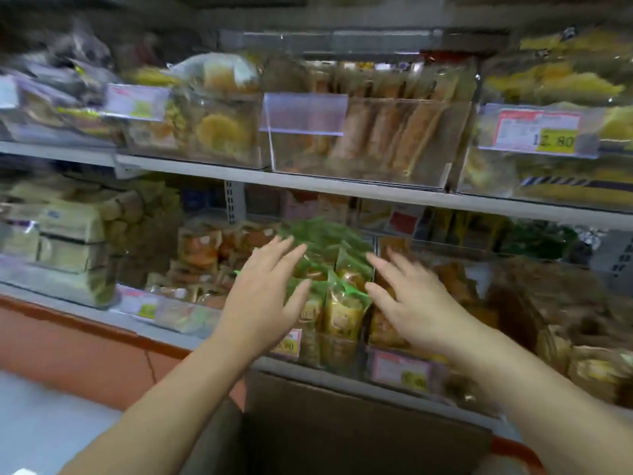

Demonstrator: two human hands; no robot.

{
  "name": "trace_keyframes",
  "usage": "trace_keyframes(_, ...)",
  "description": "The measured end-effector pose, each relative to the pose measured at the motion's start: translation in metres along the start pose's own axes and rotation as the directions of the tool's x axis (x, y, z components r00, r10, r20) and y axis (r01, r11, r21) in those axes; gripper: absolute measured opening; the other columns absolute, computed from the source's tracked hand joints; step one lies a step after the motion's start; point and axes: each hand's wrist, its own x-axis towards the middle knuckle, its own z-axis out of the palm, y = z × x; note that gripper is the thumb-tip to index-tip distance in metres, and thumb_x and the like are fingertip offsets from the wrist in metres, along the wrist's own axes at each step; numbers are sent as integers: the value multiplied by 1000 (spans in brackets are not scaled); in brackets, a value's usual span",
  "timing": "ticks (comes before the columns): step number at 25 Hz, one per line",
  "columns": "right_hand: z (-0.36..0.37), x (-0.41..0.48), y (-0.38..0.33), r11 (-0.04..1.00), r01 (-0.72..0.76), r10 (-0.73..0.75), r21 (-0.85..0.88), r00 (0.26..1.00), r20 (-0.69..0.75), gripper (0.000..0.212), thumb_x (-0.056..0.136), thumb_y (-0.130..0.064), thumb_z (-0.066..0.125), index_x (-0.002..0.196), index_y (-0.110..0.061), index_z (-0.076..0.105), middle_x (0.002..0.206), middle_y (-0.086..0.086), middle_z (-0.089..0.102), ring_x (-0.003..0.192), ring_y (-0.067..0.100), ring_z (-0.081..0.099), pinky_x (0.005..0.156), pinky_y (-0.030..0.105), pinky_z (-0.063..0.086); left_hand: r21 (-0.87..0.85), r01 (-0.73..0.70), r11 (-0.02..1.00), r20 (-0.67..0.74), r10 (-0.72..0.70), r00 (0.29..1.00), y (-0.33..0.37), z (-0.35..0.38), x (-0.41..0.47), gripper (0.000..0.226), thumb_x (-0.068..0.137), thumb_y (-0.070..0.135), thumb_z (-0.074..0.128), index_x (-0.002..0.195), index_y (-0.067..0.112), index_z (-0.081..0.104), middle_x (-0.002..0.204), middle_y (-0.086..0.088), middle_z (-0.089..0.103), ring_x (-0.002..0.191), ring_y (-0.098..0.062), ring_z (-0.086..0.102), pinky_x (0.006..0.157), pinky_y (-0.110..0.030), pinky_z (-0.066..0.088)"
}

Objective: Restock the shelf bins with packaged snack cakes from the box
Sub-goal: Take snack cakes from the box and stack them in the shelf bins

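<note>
The green-topped, yellow-bodied film packs of snack cakes [342, 289] stand upright in tight rows inside a clear plastic shelf bin [337, 358] on the lower shelf, whose front wall carries a pink-and-yellow price tag [290, 345]. The left hand [267, 293] and right hand [414, 299] flank the top of that stack, one on each side. Both have their fingers straight and spread wide, and both hold nothing. Motion blur makes it hard to say whether the thumbs touch the wrappers or hover just beside them. Below the forearms sits the open brown cardboard box [342, 426], its inside too dark to show what is in it. The packs look light, and their thin, glossy wrapping will likely slide against its neighbours and crinkle under pressure. The cake inside is probably soft and easy to crush. A sensible hold would be flat palms pressing a whole row from its two sides, or a pinch on the crimped green top seal of a single pack, rather than a squeeze on the yellow middle. The rows look full to the rim, so the likely risk is packs tipping forward over the low front wall when they are squared up.
</note>
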Motion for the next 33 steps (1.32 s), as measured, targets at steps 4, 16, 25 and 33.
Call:
trace_keyframes(4,31,31,-56,974,104,-100,-201,995,29,58,98,-58,19,152,-43,3,163,3,-2,149,33,-1,120,49,3,118,102,988,169,-121,978,-47,10,8,74,87,61,5,150,35,34,161,2,26,150,-20,16,119,-51,16)
trace_keyframes(16,56,95,-48,973,3,55,-230,968,245,56,93,-66,13,148,-52,9,162,-6,11,148,37,5,119,52,8,-115,147,982,291,-108,951,-61,48,54,46,104,41,25,150,37,32,159,7,30,148,-15,19,117,-28,16)
trace_keyframes(25,41,38,-74,967,82,-94,-243,995,-35,55,100,-51,23,153,-35,19,161,-7,16,150,22,-2,120,50,-4,-623,504,599,313,-399,862,-96,1,6,50,101,31,48,150,31,37,154,7,38,139,-12,36,113,-29,26)
trace_keyframes(33,73,57,-114,919,120,-98,-376,992,77,66,95,-65,19,152,-32,20,162,-5,12,149,29,-9,113,63,-13,-637,579,508,462,-350,815,-112,12,-2,43,98,35,55,140,36,49,142,4,52,129,-16,51,111,-42,41)
